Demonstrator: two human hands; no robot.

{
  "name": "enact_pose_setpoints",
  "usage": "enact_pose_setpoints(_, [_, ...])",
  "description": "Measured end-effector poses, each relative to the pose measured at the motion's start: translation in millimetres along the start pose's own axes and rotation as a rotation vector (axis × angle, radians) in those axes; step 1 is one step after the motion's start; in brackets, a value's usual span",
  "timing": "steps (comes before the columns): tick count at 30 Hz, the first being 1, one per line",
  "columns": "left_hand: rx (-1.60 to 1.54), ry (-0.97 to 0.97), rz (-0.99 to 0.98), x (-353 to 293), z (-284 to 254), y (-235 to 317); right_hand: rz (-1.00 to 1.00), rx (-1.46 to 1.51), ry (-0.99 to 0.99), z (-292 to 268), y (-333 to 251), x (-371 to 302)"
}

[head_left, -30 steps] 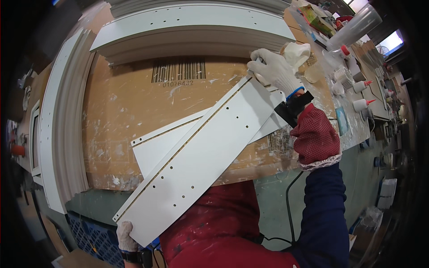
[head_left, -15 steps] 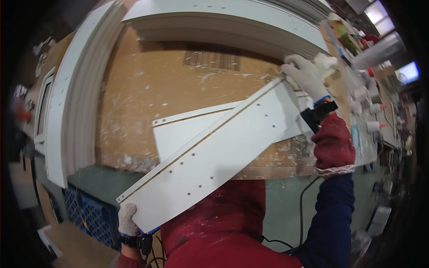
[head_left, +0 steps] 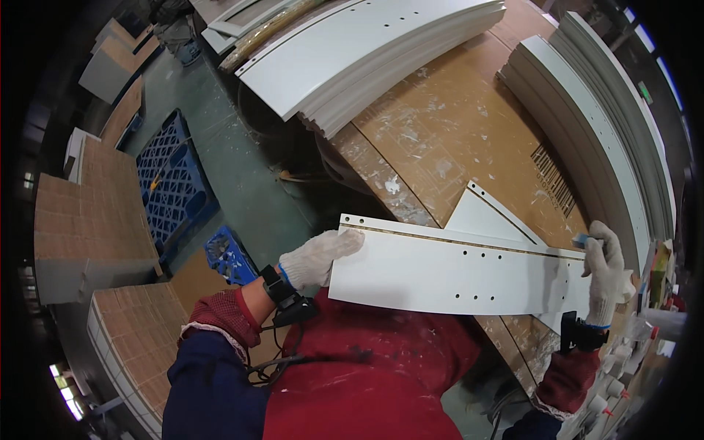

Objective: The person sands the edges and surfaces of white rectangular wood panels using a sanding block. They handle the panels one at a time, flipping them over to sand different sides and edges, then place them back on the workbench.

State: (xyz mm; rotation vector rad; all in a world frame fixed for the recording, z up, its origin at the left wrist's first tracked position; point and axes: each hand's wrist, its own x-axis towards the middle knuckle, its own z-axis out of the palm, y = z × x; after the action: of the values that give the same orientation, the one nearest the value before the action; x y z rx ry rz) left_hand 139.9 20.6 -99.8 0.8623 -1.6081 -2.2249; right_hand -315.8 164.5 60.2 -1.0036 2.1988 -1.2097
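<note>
A long white panel (head_left: 411,268) with dark drilled holes and a grooved upper edge lies across in front of me. My left hand (head_left: 323,257), in a white knit glove, is closed on its left end, thumb on the top face. At the panel's right end is my gloved right hand (head_left: 605,268), fingers curled. A crumpled white cloth (head_left: 628,286) sticks out at that hand's outer side. Something small and light blue (head_left: 581,240) shows by its fingertips, too small to name. A second white panel (head_left: 488,216) lies partly hidden under the first.
The workbench (head_left: 433,132) is covered with paint-flecked brown cardboard. White panels are stacked at its far left (head_left: 337,51) and right (head_left: 587,110). Bottles with red tips (head_left: 598,403) stand at the right. A blue plastic pallet (head_left: 172,176) and a brown-topped stack (head_left: 139,352) are at the left.
My view has swung to the left. The upper panel now lies nearly level across the view, its left end raised from its former slant. Both hands remain at its ends.
</note>
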Motion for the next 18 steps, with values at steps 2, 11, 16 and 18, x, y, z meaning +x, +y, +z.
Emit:
enact_pose_setpoints(2, [-0.607, 0.073, -0.204, -2, 15, 16, -0.007, -0.019, -0.129, 30, -29, -9])
enact_pose_setpoints(11, [-0.522, -0.006, -0.037, -10, 10, -6, -0.139, 0.037, -0.702, 177, -127, -32])
enact_pose_setpoints(16, [-0.6, -0.055, 0.051, 0, 5, -47, -0.396, -0.153, -0.843, 238, -145, -37])
enact_pose_setpoints(18, [-1.233, -0.185, 0.025, -1, 5, -43, -0.513, -0.22, -0.864, 257, -149, -41])
